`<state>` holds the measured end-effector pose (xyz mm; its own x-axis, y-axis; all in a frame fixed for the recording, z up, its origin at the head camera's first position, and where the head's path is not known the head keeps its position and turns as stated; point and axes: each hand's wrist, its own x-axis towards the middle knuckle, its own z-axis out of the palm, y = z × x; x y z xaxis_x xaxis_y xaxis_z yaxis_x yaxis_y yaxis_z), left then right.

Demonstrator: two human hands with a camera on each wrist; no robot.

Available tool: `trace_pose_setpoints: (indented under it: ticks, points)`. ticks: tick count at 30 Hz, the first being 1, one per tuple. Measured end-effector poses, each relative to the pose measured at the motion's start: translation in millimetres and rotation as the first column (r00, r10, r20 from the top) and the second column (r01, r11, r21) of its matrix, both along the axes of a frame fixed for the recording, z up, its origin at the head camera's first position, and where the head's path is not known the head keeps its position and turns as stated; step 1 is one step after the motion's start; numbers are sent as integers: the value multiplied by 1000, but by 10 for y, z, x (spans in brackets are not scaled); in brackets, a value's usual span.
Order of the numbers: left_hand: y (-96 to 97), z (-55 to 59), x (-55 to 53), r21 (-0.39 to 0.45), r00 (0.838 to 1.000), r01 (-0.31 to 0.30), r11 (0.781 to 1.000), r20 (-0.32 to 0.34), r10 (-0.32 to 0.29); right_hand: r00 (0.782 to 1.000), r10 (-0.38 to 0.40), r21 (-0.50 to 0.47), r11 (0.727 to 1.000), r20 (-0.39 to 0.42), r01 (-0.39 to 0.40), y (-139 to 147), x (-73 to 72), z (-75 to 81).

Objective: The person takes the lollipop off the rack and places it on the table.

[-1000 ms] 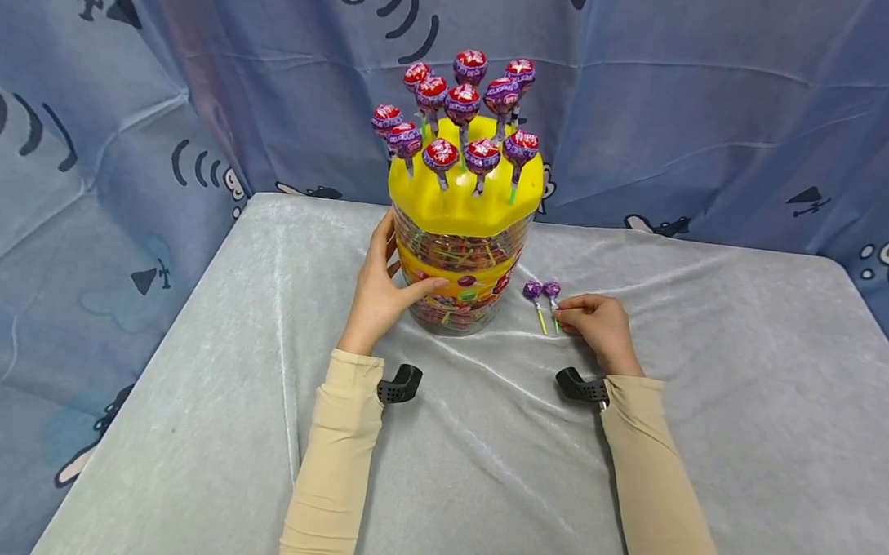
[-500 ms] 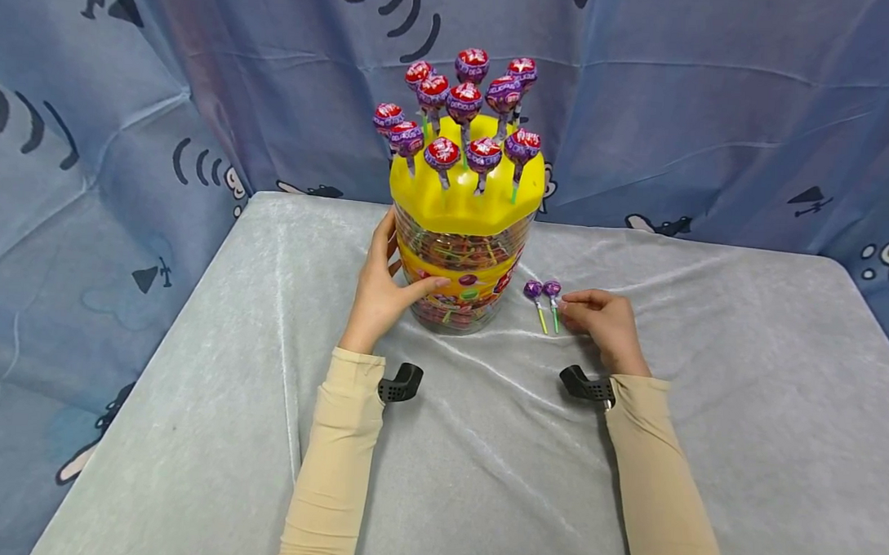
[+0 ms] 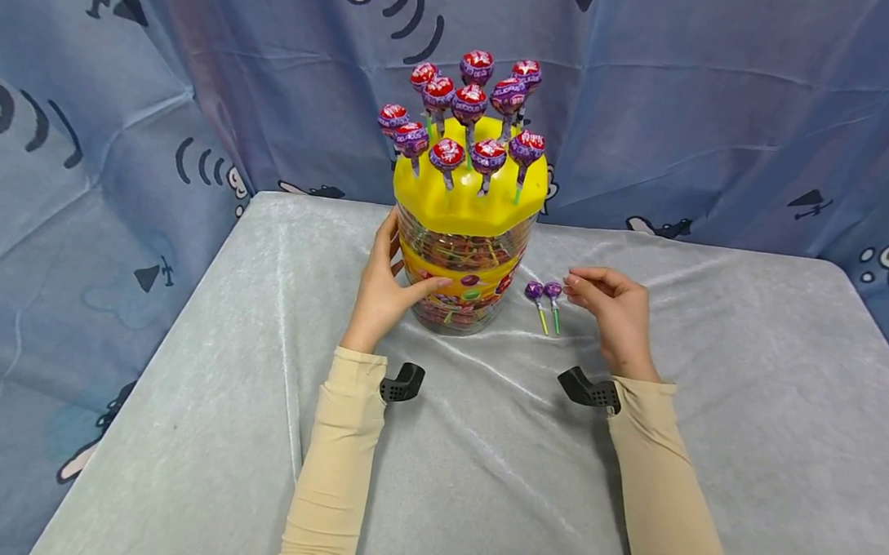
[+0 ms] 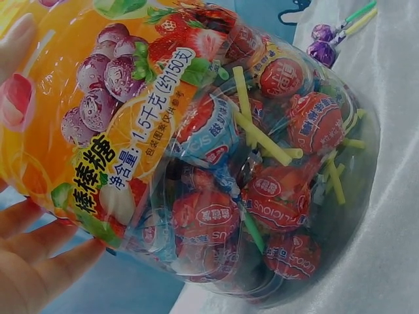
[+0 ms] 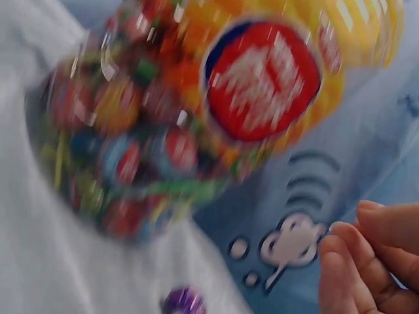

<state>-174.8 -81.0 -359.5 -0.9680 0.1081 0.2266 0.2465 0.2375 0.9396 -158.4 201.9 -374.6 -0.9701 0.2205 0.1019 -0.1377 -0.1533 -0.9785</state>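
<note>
A clear plastic jar (image 3: 481,283) full of wrapped lollipops stands on the cloth, its fruit label facing forward. My left hand (image 3: 382,296) holds the jar's left side, thumb across the label and fingers reaching around the back. In the left wrist view, several fingertips (image 4: 75,258) lie along the label's edge. Two purple lollipops, a left one (image 3: 534,290) and a right one (image 3: 553,290), lie side by side to the right of the jar. My right hand (image 3: 619,316) hovers just right of them with loosely bent fingers, nothing between them.
Several red-and-purple lollipops (image 3: 469,105) stand upright in the jar's yellow lid (image 3: 447,216). A pale grey cloth (image 3: 482,458) covers the table. Behind it hangs a blue patterned curtain (image 3: 677,139).
My right hand has let go of the right purple lollipop's stick and moved right and upward, away from it. The two lollipops stay in place. My left hand still holds the jar.
</note>
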Motion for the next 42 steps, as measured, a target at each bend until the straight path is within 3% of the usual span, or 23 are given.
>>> trace_pose_setpoints:
  ticks: [9,21,31,42]
  points:
    - [2,3,8,-4,1000,-7,1000,4,7,991,9,9,1000,-136,-8,-258,99,413]
    - [5,19,16,-3,1000,-5,1000,4,5,951,14,75,997,-308,10,-589,118,885]
    - [3,13,16,-5,1000,-3,1000,11,3,924,43,77,997,-380,-15,-753,64,1109]
    - [1,-7,8,-4,1000,-1,1000,-1,1,921,36,135,991,-388,19,-837,37,1183]
